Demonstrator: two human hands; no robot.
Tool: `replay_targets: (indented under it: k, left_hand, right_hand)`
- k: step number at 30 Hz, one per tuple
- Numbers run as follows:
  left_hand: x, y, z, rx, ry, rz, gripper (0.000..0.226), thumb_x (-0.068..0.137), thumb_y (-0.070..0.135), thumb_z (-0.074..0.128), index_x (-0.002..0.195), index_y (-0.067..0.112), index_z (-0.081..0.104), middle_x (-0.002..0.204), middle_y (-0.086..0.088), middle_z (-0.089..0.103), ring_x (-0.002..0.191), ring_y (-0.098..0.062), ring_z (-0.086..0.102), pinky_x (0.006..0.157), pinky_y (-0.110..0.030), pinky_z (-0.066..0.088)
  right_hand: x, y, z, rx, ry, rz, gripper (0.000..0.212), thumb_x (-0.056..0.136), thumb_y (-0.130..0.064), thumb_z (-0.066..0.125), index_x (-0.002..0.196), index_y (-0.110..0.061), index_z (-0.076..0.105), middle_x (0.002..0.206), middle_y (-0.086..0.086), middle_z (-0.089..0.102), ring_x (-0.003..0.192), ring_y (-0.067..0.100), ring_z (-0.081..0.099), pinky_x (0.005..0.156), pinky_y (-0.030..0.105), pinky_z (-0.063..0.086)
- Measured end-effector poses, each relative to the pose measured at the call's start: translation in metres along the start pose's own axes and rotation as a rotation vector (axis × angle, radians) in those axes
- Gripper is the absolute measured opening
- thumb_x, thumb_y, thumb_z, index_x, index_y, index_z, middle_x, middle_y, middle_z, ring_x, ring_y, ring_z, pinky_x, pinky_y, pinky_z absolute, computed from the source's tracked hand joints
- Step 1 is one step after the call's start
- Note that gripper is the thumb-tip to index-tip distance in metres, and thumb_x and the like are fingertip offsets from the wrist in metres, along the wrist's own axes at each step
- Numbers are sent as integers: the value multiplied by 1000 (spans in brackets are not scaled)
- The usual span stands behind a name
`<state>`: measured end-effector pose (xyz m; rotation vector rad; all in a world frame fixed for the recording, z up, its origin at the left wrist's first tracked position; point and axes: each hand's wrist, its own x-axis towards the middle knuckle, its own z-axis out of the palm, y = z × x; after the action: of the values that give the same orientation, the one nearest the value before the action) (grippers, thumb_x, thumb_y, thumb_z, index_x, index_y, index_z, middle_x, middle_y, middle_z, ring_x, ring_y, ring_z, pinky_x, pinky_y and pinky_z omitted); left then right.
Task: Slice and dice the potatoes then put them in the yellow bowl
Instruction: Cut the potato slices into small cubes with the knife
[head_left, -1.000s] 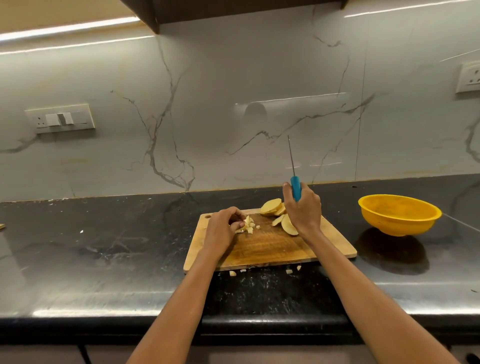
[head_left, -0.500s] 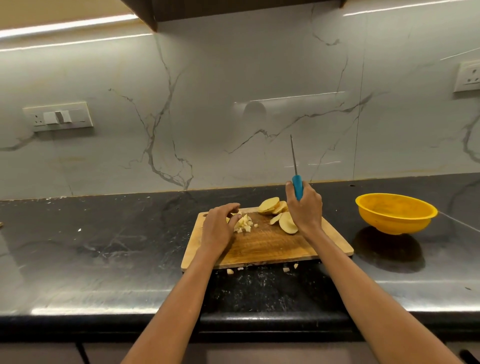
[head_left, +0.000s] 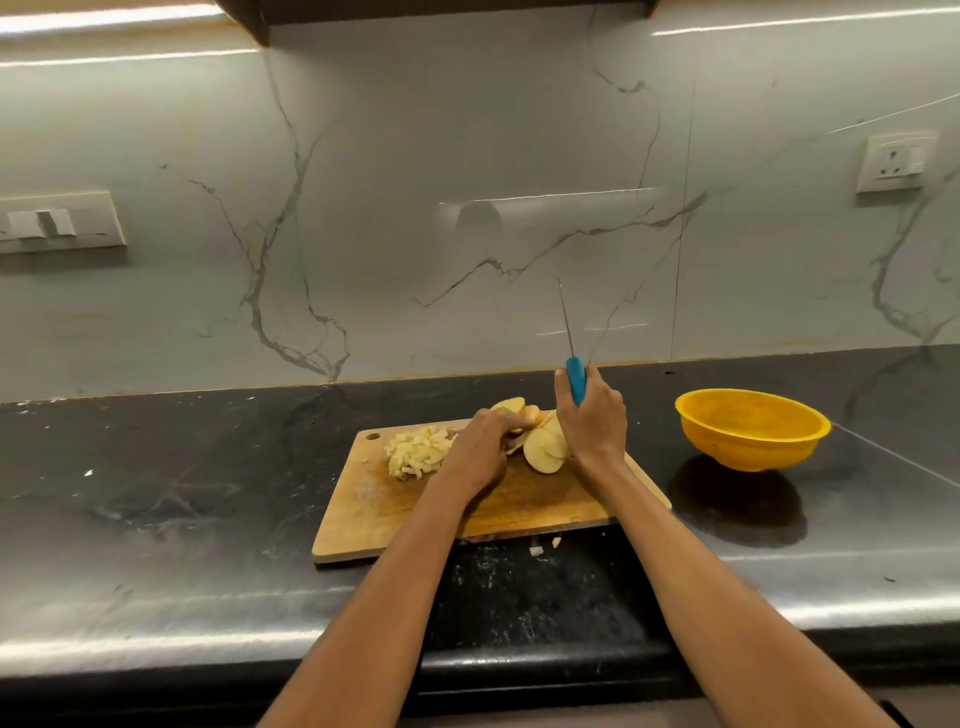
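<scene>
A wooden cutting board (head_left: 519, 512) lies on the black counter. A pile of diced potato (head_left: 415, 454) sits at its far left. Potato slices (head_left: 543, 451) lie at the board's far middle. My left hand (head_left: 478, 452) reaches over them, and its fingers and thumb pinch one slice. My right hand (head_left: 592, 423) rests just right of the slices and grips a blue-handled knife (head_left: 575, 382) with the thin blade pointing up. The yellow bowl (head_left: 753, 431) stands to the right of the board and looks empty.
A few loose potato bits (head_left: 543, 546) lie on the counter (head_left: 156, 493) in front of the board. A marble backsplash rises behind. A wall socket (head_left: 893, 162) is at the upper right and a switch plate (head_left: 57, 222) at the left.
My left hand left the diced pile and moved right onto the slices. The diced pile now lies uncovered at the board's left. My right hand kept the knife upright.
</scene>
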<state>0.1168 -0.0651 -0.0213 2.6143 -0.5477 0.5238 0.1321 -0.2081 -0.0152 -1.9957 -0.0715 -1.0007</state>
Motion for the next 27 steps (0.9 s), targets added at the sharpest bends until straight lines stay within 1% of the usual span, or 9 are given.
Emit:
replay_targets:
  k: [2,5,7,10,14,17,20,23,27]
  left_hand:
    - [3,-1,1,71,-48,21,47,91,2,50,132,24,52,129,-4,51,119,-21,44,96,-32,40]
    - [3,-4,1,121,-50,16,40,92,9,54,130,21,53,124,-7,50,113,-22,44,92,-32,40]
    - [2,-5,-1,38,-22,-32,32,90,8,57,120,17,56,118,-7,55,107,-20,51,90,-31,45]
    - [-3,-5,-9,-104,30,-112,21,91,5,54,109,14,55,107,-7,63,92,-15,59,83,-28,50]
    - [-18,-9,-20,-287,154,-204,22,88,4,59,108,13,61,108,-5,63,97,-14,60,87,-29,52]
    - [-33,-9,-22,-351,156,-237,22,85,5,63,106,13,64,106,-5,65,93,-13,61,85,-30,54]
    - [-50,-3,-20,-334,171,-239,22,83,9,67,105,14,65,104,-3,67,89,-11,63,84,-26,53]
    - [-63,3,-20,-205,227,-214,27,85,16,66,112,17,65,107,1,66,89,-7,61,84,-21,50]
    - [-73,7,-17,-69,209,-226,28,88,30,62,115,24,66,111,3,67,97,-10,60,87,-28,47]
  right_hand:
    - [1,0,0,14,11,11,37,98,-38,47,98,-3,56,72,3,52,55,8,46,50,13,31]
    - [1,-2,0,-2,1,-6,37,98,-39,47,98,-3,56,72,3,52,53,6,44,50,12,31]
    - [-1,-4,-1,-22,-15,-20,37,97,-38,47,99,-3,56,73,3,52,54,6,44,50,12,31]
    - [-2,-5,-2,-15,-17,-28,37,97,-39,47,100,-3,56,73,3,53,55,7,45,50,13,33]
    - [-5,-13,-6,37,-41,9,36,98,-39,44,98,-4,52,72,3,51,55,7,46,50,14,34]
    - [-11,-22,-11,119,-90,23,33,101,-35,39,96,-5,51,70,3,51,57,10,49,52,18,40]
    - [-28,-30,-20,212,-242,98,31,101,-38,37,84,-15,50,71,8,56,56,15,53,51,27,45]
    - [-54,-42,-36,210,-466,204,36,102,-38,35,83,-12,50,62,5,54,41,10,50,39,21,42]
    - [-80,-61,-65,89,-696,349,38,102,-40,33,87,-9,50,67,5,54,44,10,49,38,20,41]
